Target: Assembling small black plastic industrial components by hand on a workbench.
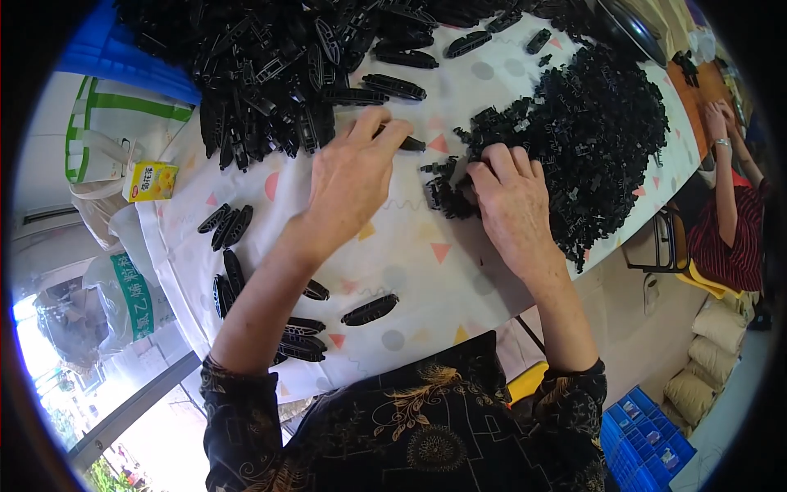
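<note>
My left hand (352, 176) is closed round a long, narrow black plastic part (412, 144), whose end sticks out past the fingers. To its right, my right hand (512, 205) has its fingers curled down at the near left edge of a wide heap of small black plastic pieces (602, 139). The fingertips are pressed together there, and whatever they pinch is hidden. Beyond my left hand rises a big pile of long black plastic parts (270, 74), similar in shape to the held one.
Several more long black parts (370, 310) lie on the near left of the patterned tablecloth (426, 271). A yellow box (152, 181) and plastic bags (123, 295) are beyond the left edge. Blue crates (643, 435) stand on the floor at right, and another person (730, 221) sits far right.
</note>
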A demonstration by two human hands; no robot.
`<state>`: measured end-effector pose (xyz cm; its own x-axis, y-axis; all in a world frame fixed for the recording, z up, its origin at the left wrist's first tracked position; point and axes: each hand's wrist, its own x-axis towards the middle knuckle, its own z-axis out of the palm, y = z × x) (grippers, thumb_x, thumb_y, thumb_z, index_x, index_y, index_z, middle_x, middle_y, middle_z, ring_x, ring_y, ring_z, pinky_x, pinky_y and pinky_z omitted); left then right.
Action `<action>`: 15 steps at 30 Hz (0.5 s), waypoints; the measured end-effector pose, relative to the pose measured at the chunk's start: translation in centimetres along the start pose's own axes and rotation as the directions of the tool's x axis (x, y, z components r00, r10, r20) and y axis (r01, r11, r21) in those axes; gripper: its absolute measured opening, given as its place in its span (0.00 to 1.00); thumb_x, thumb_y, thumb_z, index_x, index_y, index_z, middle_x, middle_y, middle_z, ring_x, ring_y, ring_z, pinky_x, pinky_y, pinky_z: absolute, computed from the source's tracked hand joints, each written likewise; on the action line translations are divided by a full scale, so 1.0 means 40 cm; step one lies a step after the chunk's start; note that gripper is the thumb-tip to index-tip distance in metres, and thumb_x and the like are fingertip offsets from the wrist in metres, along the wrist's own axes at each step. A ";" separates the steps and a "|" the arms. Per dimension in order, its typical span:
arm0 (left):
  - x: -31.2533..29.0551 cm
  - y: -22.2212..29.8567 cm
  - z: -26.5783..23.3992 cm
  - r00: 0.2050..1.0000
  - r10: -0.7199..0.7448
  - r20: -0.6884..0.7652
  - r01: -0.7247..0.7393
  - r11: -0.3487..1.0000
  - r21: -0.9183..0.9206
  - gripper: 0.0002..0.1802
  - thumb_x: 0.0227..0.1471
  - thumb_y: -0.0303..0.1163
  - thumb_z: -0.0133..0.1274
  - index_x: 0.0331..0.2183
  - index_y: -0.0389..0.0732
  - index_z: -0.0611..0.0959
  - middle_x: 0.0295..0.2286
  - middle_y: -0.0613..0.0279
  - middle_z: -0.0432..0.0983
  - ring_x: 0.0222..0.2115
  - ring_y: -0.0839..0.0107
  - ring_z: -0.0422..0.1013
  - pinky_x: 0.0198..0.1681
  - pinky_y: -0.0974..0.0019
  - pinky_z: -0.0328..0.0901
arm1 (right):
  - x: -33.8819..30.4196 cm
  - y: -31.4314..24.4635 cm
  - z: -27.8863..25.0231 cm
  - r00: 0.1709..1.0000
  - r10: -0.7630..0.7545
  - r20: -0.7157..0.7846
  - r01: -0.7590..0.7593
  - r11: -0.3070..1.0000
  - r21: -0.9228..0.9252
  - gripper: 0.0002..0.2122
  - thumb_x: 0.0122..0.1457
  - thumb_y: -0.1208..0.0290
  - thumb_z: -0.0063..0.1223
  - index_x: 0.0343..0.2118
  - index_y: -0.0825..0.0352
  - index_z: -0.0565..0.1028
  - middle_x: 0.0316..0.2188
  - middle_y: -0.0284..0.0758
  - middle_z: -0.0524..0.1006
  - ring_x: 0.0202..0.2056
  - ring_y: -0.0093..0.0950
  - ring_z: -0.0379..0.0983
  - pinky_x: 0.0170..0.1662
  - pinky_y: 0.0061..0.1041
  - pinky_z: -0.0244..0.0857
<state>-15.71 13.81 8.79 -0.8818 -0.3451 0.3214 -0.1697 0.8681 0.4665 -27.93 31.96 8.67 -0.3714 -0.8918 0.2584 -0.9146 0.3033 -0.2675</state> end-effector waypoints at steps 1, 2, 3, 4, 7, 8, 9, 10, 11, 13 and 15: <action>0.012 -0.007 0.002 0.994 0.113 0.007 -0.112 0.982 0.152 0.11 0.45 0.20 0.49 0.34 0.43 0.76 0.29 0.58 0.72 0.33 0.58 0.71 0.33 0.57 0.68 | 0.002 0.002 0.005 0.999 -0.007 0.033 0.009 0.999 -0.053 0.14 0.41 0.83 0.56 0.34 0.66 0.74 0.32 0.33 0.70 0.35 0.35 0.65 0.38 0.32 0.59; 0.021 -0.016 0.005 0.994 0.113 0.008 -0.113 0.981 0.155 0.11 0.45 0.20 0.49 0.34 0.43 0.76 0.29 0.58 0.72 0.33 0.58 0.71 0.33 0.57 0.68 | 0.006 0.008 0.008 0.999 -0.008 0.031 0.010 0.999 -0.051 0.14 0.41 0.83 0.56 0.34 0.66 0.74 0.32 0.33 0.70 0.35 0.35 0.65 0.38 0.32 0.59; 0.026 -0.025 0.006 0.989 0.106 0.104 -0.130 0.957 0.260 0.13 0.44 0.20 0.49 0.35 0.44 0.76 0.29 0.59 0.71 0.35 0.60 0.70 0.33 0.58 0.68 | 0.009 0.014 0.011 0.997 -0.054 -0.057 0.052 0.998 -0.040 0.11 0.43 0.82 0.57 0.33 0.66 0.74 0.31 0.33 0.71 0.34 0.32 0.66 0.37 0.30 0.60; 0.029 -0.030 0.008 0.976 0.092 0.198 -0.159 0.920 0.357 0.14 0.43 0.20 0.49 0.35 0.45 0.77 0.29 0.59 0.71 0.37 0.61 0.70 0.33 0.59 0.68 | 0.008 0.019 0.014 0.985 -0.096 -0.145 0.091 0.995 -0.038 0.09 0.45 0.81 0.57 0.31 0.65 0.74 0.30 0.33 0.71 0.33 0.30 0.68 0.35 0.27 0.61; 0.022 -0.027 -0.010 0.982 0.116 0.148 -0.156 0.942 0.296 0.11 0.44 0.22 0.51 0.34 0.42 0.77 0.29 0.58 0.73 0.34 0.59 0.71 0.32 0.60 0.68 | -0.016 0.005 0.024 0.968 0.222 -0.117 -0.120 0.819 0.560 0.05 0.53 0.77 0.56 0.33 0.65 0.73 0.27 0.33 0.73 0.28 0.25 0.70 0.30 0.23 0.63; 0.015 -0.016 -0.019 0.982 0.119 0.146 -0.159 0.941 0.300 0.11 0.44 0.22 0.51 0.34 0.42 0.77 0.29 0.58 0.73 0.34 0.59 0.71 0.32 0.60 0.68 | -0.024 -0.005 0.017 0.967 0.222 -0.122 -0.117 0.819 0.562 0.05 0.53 0.77 0.56 0.33 0.65 0.73 0.27 0.33 0.73 0.28 0.25 0.70 0.30 0.23 0.63; 0.003 0.000 -0.031 0.987 -0.021 0.157 -0.009 0.982 0.187 0.10 0.44 0.24 0.53 0.34 0.40 0.77 0.27 0.59 0.74 0.32 0.62 0.72 0.31 0.62 0.67 | -0.032 -0.016 0.008 0.925 0.367 0.092 -0.240 0.381 0.893 0.05 0.56 0.75 0.54 0.34 0.65 0.72 0.27 0.33 0.73 0.26 0.23 0.70 0.28 0.21 0.64; -0.009 0.020 -0.044 0.971 -0.154 0.182 0.143 0.987 0.073 0.10 0.44 0.25 0.54 0.33 0.39 0.77 0.26 0.60 0.75 0.29 0.65 0.72 0.31 0.64 0.67 | -0.042 -0.024 -0.002 0.863 0.370 0.345 -0.300 -0.174 0.938 0.05 0.59 0.73 0.52 0.36 0.64 0.71 0.26 0.33 0.74 0.24 0.22 0.71 0.26 0.19 0.64; -0.023 0.036 -0.048 0.973 -0.149 0.177 0.138 0.987 0.077 0.10 0.44 0.25 0.54 0.33 0.39 0.77 0.26 0.60 0.75 0.29 0.65 0.72 0.31 0.64 0.67 | -0.055 -0.029 -0.004 0.866 0.370 0.337 -0.292 -0.173 0.941 0.05 0.59 0.73 0.52 0.36 0.64 0.71 0.26 0.33 0.74 0.24 0.22 0.71 0.26 0.19 0.64; -0.055 0.077 -0.049 0.864 -0.330 0.379 0.474 0.788 -0.394 0.12 0.44 0.30 0.57 0.33 0.35 0.77 0.23 0.63 0.75 0.24 0.73 0.71 0.30 0.67 0.66 | -0.084 -0.036 0.011 0.890 0.223 0.399 -0.218 -0.560 0.799 0.06 0.60 0.73 0.51 0.39 0.63 0.70 0.27 0.32 0.74 0.24 0.23 0.71 0.27 0.19 0.66; -0.081 0.133 -0.062 0.825 -0.356 0.439 0.551 0.678 -0.487 0.13 0.46 0.32 0.57 0.34 0.35 0.76 0.22 0.66 0.73 0.23 0.80 0.68 0.26 0.71 0.65 | -0.109 -0.048 0.016 0.895 0.195 0.400 -0.210 -0.608 0.765 0.05 0.60 0.73 0.50 0.39 0.63 0.71 0.27 0.34 0.74 0.24 0.23 0.71 0.26 0.18 0.66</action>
<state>-12.65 18.68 12.27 -0.8603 -0.4372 -0.2623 -0.3867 0.2242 0.8945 -24.47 35.06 7.47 -0.4469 -0.8736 -0.1926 0.7569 -0.2546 -0.6019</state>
